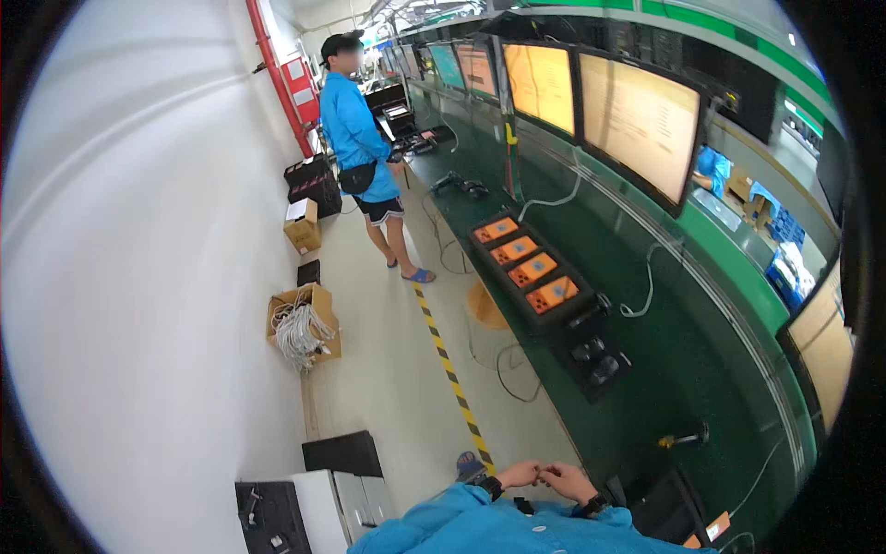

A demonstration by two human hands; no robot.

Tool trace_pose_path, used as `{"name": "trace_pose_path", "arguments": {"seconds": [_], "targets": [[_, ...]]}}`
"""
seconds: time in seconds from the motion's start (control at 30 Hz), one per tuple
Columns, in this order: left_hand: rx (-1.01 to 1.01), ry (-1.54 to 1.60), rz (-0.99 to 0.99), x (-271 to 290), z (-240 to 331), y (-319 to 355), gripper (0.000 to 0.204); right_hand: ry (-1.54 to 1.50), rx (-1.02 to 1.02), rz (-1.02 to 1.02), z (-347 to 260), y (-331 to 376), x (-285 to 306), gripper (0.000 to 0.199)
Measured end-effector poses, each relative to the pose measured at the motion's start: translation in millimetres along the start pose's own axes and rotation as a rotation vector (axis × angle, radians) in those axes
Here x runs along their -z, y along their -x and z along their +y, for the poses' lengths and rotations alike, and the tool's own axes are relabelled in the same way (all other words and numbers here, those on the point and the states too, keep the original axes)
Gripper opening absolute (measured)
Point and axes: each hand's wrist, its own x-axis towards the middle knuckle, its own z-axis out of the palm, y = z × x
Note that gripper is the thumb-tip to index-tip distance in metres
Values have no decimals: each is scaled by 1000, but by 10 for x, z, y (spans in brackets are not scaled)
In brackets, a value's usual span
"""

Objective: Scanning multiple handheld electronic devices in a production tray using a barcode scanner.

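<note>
In front of my blue sleeves, my left hand [520, 475] and my right hand [570, 482] meet at the fingertips. Both have their fingers curled into a pinch; anything between them is too small to make out. Dark bands circle both wrists. To the right of my hands runs the green workbench [664, 369]. On it lies a black tray [517, 270] with several orange-faced devices [532, 269] in a row. A dark tray [591, 360] with small black items adjoins its near end.
A coworker in blue [355, 129] stands farther along the bench. Monitors [639, 125] line its back. A cardboard box of grey cables [305, 328] sits by the wall, left of a yellow-black floor stripe [447, 360]. A round stool [486, 307] stands partly under the bench.
</note>
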Motion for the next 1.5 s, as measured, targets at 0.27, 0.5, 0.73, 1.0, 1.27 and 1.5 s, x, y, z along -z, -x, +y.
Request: {"name": "trace_pose_path", "arguments": {"seconds": [0.27,0.5,0.73,1.0,1.27,1.5], "targets": [[71,77,163,1700,-93,428,39,-39,-19,-28,-463,-1351,-410,33],[38,24,203,2381,-432,340,29,36,-31,-7,-826,-2194,-313,35],[19,1,283,3377,-567,-154,24,90,92,590,-971,-3205,230,28],[36,-49,305,4576,35,-571,26,-67,-68,886,-881,-3845,917,28],[52,-146,192,4865,434,-1035,29,-214,-281,1016,-696,-3955,1011,32],[25,-171,148,4943,510,-1361,29,-211,-391,1003,-642,-4041,1086,70]]}}
